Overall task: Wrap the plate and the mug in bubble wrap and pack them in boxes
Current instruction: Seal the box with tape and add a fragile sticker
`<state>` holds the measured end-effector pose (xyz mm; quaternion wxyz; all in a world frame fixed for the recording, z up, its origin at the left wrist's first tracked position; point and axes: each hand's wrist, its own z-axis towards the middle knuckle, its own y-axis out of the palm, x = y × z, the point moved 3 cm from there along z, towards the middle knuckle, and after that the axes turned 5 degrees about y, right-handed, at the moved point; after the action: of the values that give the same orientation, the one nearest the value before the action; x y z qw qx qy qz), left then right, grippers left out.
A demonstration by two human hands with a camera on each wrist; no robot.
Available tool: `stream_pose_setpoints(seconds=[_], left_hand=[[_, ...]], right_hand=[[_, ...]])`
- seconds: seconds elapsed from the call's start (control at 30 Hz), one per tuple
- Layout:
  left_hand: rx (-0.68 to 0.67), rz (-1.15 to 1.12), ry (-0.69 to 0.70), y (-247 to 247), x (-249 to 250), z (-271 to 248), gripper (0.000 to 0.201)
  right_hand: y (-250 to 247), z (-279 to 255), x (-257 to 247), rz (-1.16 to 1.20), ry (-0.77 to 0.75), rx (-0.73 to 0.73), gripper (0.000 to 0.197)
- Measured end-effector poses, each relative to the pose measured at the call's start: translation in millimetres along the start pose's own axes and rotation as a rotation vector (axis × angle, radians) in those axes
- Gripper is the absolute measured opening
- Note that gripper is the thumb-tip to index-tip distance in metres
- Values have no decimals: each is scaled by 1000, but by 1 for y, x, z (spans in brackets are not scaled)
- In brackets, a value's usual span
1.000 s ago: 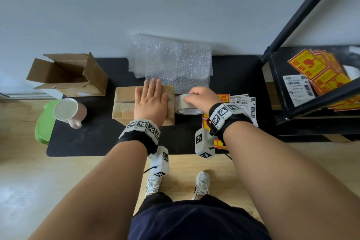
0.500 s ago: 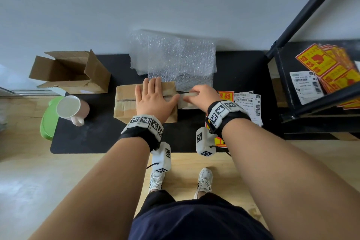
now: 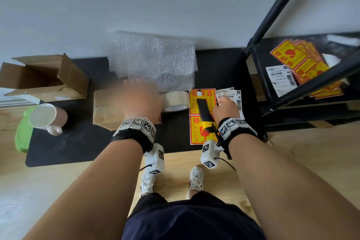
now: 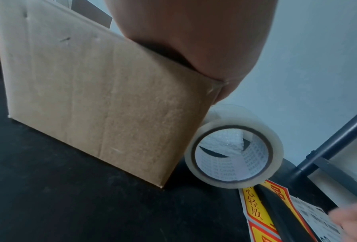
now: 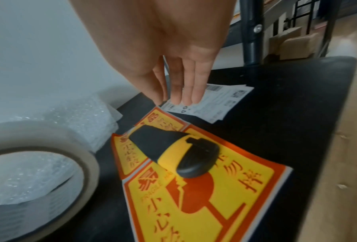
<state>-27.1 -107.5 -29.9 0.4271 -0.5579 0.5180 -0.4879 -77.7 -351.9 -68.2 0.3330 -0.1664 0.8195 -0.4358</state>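
Note:
A closed cardboard box (image 3: 106, 109) sits mid-table. My left hand (image 3: 140, 99), blurred, rests flat on its top, and in the left wrist view the palm (image 4: 194, 41) lies over the box's (image 4: 90, 106) right corner. A clear tape roll (image 3: 175, 101) stands free against the box's right side. My right hand (image 3: 226, 106) hovers with straight fingers (image 5: 183, 85) over white shipping labels (image 5: 219, 101), holding nothing. The pink mug (image 3: 46, 118) lies on the left by the green plate (image 3: 22, 134). Bubble wrap (image 3: 155, 60) lies at the back.
A black and yellow utility knife (image 3: 204, 113) lies on red and yellow fragile stickers (image 3: 194, 134) between my hands. An open empty box (image 3: 44, 78) stands at the back left. A black shelf frame (image 3: 259, 84) with more stickers rises on the right.
My right hand let go of the tape roll, which now stands beside the box, and moved right over the labels. My left hand slid right along the box top.

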Motion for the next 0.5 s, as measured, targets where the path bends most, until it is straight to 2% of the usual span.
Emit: stream_pose_setpoints(seconds=[0.23,0.43,0.5], left_hand=[[7,25,-11,2,3,0,78],[5,22,-19,2,3,-1,77],[1,17,-22,1,3,-1,77]], right_hand=[[19,0,6,-105,-35,-88,32],[35,-9,2,-228,-100,-220,63],[36,-9,-2,-286,-108,-206,61]])
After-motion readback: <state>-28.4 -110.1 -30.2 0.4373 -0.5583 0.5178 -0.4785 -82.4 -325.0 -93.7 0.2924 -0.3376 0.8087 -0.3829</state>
